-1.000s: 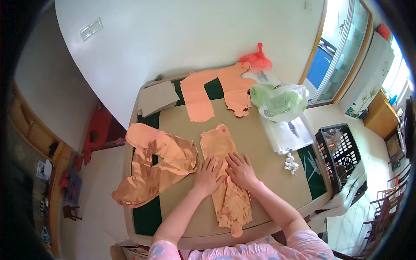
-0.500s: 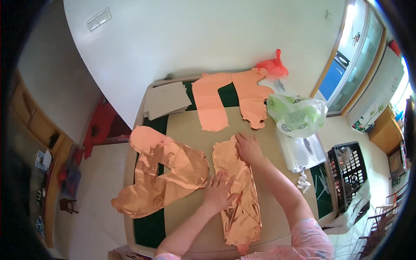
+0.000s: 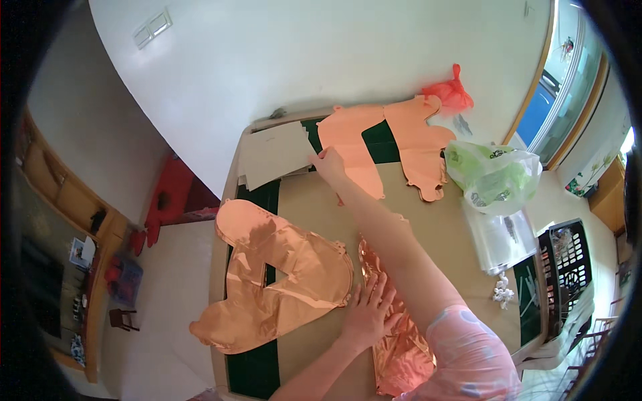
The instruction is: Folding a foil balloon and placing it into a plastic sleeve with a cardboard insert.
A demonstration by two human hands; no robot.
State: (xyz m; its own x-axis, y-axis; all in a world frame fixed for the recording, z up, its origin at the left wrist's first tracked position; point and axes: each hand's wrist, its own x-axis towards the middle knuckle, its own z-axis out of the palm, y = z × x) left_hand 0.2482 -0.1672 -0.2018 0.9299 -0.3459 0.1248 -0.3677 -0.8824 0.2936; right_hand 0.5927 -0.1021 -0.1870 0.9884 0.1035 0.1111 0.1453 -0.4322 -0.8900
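Note:
My left hand (image 3: 366,314) lies flat with its fingers spread on a folded rose-gold foil balloon (image 3: 401,337), partly hidden under my right arm. Stretched across to the far side, my right hand (image 3: 330,167) has its fingers closed at the right edge of a grey-brown cardboard sheet (image 3: 274,154), the top one of a small stack. A flat foil balloon with a hole in it (image 3: 294,260) spreads out at the left. Beyond my right arm lie two more flat balloons, matte orange: a bent one (image 3: 351,127) and a wavy-edged one (image 3: 418,140).
At the table's right lie a green and white plastic bag (image 3: 495,175), clear plastic sleeves (image 3: 501,240) and small white pieces (image 3: 503,291). A red bag (image 3: 451,90) sits by the wall. A black crate (image 3: 567,274) stands beyond the right edge.
My right hand has left the folded foil balloon and reached far left to the cardboard stack. The left hand stays on the balloon. The whole view has shifted slightly.

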